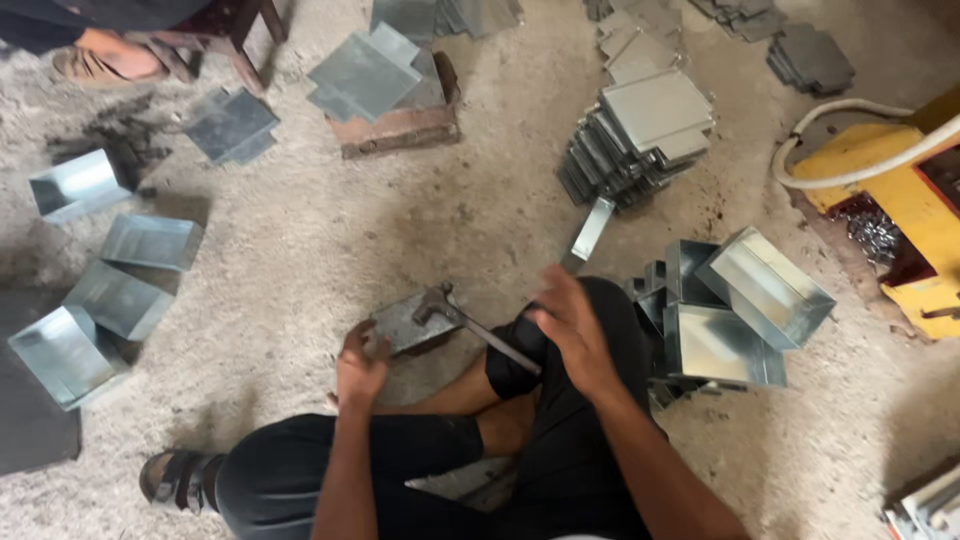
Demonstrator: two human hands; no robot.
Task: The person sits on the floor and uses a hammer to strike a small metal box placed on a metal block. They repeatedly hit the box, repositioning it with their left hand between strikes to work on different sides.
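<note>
Seated worker at floor level, seen from above. The left hand (360,368) gripped the near edge of a flat grey metal block (405,322) that lay on the concrete floor (330,240) just in front of the person's folded legs. A hammer (470,322) rested with its head on top of the block, its handle running down and to the right toward the bent knee. The right hand (572,328) was raised above that knee with fingers spread, close to the handle's end; whether it touched the handle could not be told (the hand was blurred). The two hands were apart, one at each end of the hammer. Just right of the knee stood a cluster of folded sheet-metal boxes (740,310), open and tilted, leaning on one another. Beyond them a stack of flat metal blanks (640,140) leaned in a fan, with a narrow metal strip (592,230) lying beside its lower edge. On the left, four open metal trays (110,280) sat in a loose row. A brick (400,125) carrying more cut sheets lay farther off, near another person's sandalled foot (100,62). A yellow machine frame (900,200) with a pale hose (850,140) occupied the right edge.
</note>
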